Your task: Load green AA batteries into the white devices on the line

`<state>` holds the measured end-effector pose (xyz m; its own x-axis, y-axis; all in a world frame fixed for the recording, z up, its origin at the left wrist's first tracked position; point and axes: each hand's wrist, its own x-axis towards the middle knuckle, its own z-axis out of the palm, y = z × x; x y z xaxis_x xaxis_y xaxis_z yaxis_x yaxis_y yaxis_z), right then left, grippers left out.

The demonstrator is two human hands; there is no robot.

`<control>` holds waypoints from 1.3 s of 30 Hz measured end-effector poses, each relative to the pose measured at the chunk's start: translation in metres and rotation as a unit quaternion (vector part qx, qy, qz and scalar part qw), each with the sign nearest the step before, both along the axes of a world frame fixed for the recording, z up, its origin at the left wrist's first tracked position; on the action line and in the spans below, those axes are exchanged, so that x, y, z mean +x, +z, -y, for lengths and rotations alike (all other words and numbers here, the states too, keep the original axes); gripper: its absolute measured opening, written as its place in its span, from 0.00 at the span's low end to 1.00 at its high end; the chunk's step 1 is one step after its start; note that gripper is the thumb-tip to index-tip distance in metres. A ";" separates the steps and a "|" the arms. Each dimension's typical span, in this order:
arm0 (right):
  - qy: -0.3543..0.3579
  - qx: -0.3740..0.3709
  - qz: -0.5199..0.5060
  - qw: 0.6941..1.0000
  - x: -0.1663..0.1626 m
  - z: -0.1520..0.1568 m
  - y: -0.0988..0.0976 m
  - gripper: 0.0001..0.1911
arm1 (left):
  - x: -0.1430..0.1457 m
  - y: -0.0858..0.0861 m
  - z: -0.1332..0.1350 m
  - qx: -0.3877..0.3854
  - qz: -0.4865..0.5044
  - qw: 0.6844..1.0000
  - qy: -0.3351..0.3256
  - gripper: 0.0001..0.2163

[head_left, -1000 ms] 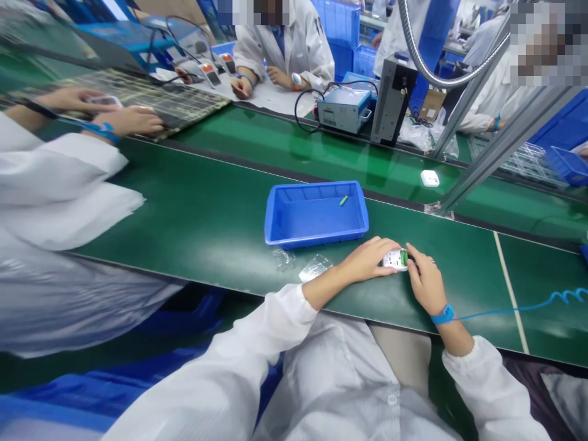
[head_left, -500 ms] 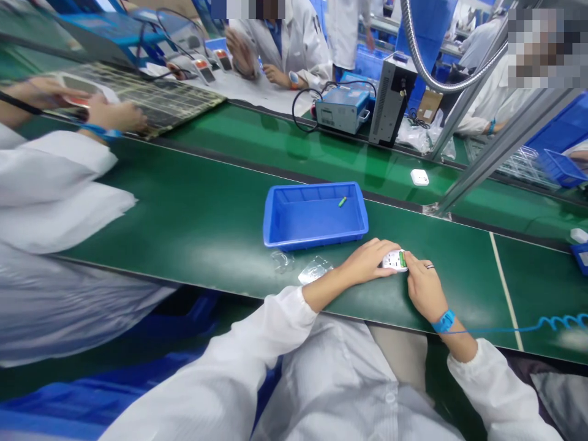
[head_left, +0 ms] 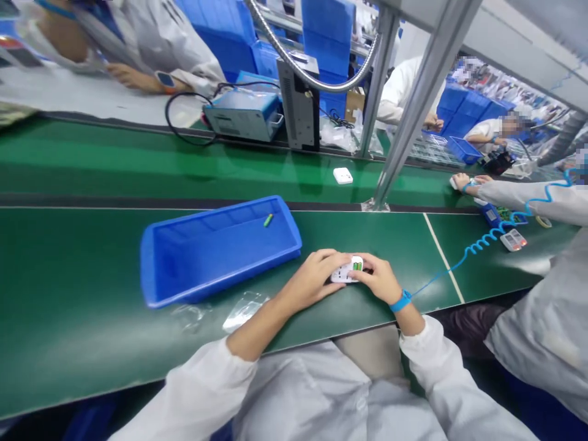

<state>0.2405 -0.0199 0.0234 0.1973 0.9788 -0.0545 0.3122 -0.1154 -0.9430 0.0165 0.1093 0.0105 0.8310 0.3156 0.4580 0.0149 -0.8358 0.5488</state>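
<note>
A small white plastic device (head_left: 340,274) sits between my two hands, just above or on the green work surface. Green batteries (head_left: 358,264) lie side by side in its open compartment. My left hand (head_left: 316,275) closes around its left side, thumb below and fingers above. From the right, my right hand (head_left: 380,279) grips the other end, with its thumb by the batteries. A blue wristband (head_left: 401,301) with a coiled cord circles my right wrist. To the left stands a blue bin (head_left: 215,251), and one green battery (head_left: 268,220) lies in it.
Clear plastic pieces (head_left: 243,311) lie near my left forearm. Another white device (head_left: 342,176) rests on the belt beyond, beside a metal post (head_left: 404,110). A co-worker's arm (head_left: 514,191) reaches in from the right. Blue equipment (head_left: 243,113) stands across the belt.
The view has swung to the right, so the bin and my hands appear further left. My right hand has shifted from pressing at the batteries to gripping the device's right end.
</note>
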 end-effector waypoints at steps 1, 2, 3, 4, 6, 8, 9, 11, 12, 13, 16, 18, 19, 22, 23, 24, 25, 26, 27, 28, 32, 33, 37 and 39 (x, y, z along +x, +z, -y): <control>0.009 -0.004 -0.046 0.999 0.000 0.002 0.001 0.30 | -0.001 0.000 0.001 0.011 0.001 1.000 -0.001 0.26; 0.018 -0.008 -0.083 0.996 0.000 0.005 0.003 0.30 | -0.002 0.000 0.002 0.021 0.002 1.000 -0.001 0.25; 0.027 -0.010 -0.111 0.993 0.000 0.009 0.004 0.30 | -0.002 0.000 0.003 0.033 0.003 0.999 -0.003 0.25; 0.035 -0.009 -0.133 0.990 -0.001 0.013 0.005 0.30 | -0.002 0.000 0.004 0.046 0.006 0.999 -0.007 0.24; 0.041 0.006 -0.160 0.986 -0.002 0.020 0.005 0.31 | -0.001 0.000 0.009 0.080 0.016 0.997 -0.015 0.23; 0.029 0.027 -0.171 0.984 -0.003 0.027 0.003 0.31 | 0.002 0.003 0.014 0.125 0.028 0.992 -0.021 0.21; 0.018 0.033 -0.171 0.985 -0.002 0.030 0.001 0.31 | 0.005 0.006 0.017 0.149 0.031 0.988 -0.023 0.20; -0.002 0.035 -0.168 0.985 0.001 0.036 -0.001 0.31 | 0.012 0.015 0.022 0.190 0.024 0.981 -0.027 0.19; -0.008 0.031 -0.171 0.985 0.005 0.039 -0.001 0.30 | 0.017 0.021 0.024 0.203 0.015 0.979 -0.030 0.19; -0.011 0.026 -0.178 0.984 0.009 0.042 -0.001 0.29 | 0.023 0.028 0.025 0.210 0.004 0.977 -0.033 0.19; -0.015 0.018 -0.210 0.978 0.027 0.051 0.002 0.28 | 0.044 0.048 0.022 0.218 -0.034 0.974 -0.058 0.21; -0.028 0.026 -0.224 0.974 0.038 0.056 0.005 0.27 | 0.060 0.057 0.017 0.225 -0.050 0.969 -0.086 0.22; -0.037 0.034 -0.232 0.971 0.042 0.058 0.007 0.28 | 0.068 0.059 0.015 0.228 -0.053 0.967 -0.099 0.22; -0.053 0.055 -0.267 0.961 0.052 0.063 0.011 0.32 | 0.086 0.058 0.009 0.232 -0.029 0.965 -0.119 0.22; -0.051 0.059 -0.277 0.958 0.054 0.065 0.013 0.32 | 0.090 0.056 0.007 0.233 -0.013 0.964 -0.125 0.22; -0.048 0.062 -0.281 0.957 0.055 0.066 0.014 0.32 | 0.092 0.053 0.005 0.235 0.003 0.963 -0.134 0.22; -0.045 0.063 -0.278 0.958 0.055 0.067 0.015 0.31 | 0.093 0.051 0.004 0.237 0.019 0.960 -0.147 0.23; -0.044 0.063 -0.269 0.960 0.055 0.068 0.016 0.29 | 0.093 0.049 0.004 0.240 0.032 0.957 -0.161 0.23; -0.048 0.062 -0.259 0.963 0.055 0.068 0.017 0.26 | 0.092 0.047 0.004 0.243 0.041 0.954 -0.174 0.24; -0.055 0.058 -0.249 0.965 0.054 0.067 0.017 0.24 | 0.091 0.047 0.004 0.246 0.043 0.951 -0.181 0.24; -0.105 0.037 -0.225 0.968 0.055 0.063 0.015 0.21 | 0.088 0.060 0.000 0.263 0.012 0.949 -0.171 0.20; -0.124 0.034 -0.210 0.969 0.060 0.063 0.014 0.21 | 0.089 0.065 -0.007 0.268 -0.006 0.949 -0.164 0.20; -0.258 0.071 0.005 0.964 0.113 0.069 0.009 0.20 | 0.098 0.084 -0.086 0.242 -0.126 0.959 -0.080 0.19; -0.324 0.108 0.200 0.918 0.156 0.076 0.003 0.16 | 0.103 0.084 -0.148 0.191 -0.192 0.963 -0.005 0.19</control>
<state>0.3967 -0.0955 0.0263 0.7044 0.6284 0.3300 0.5696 -0.2230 -0.7911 0.1196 0.2572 0.0947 0.9642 0.1765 0.1979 0.1466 -0.9767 0.1566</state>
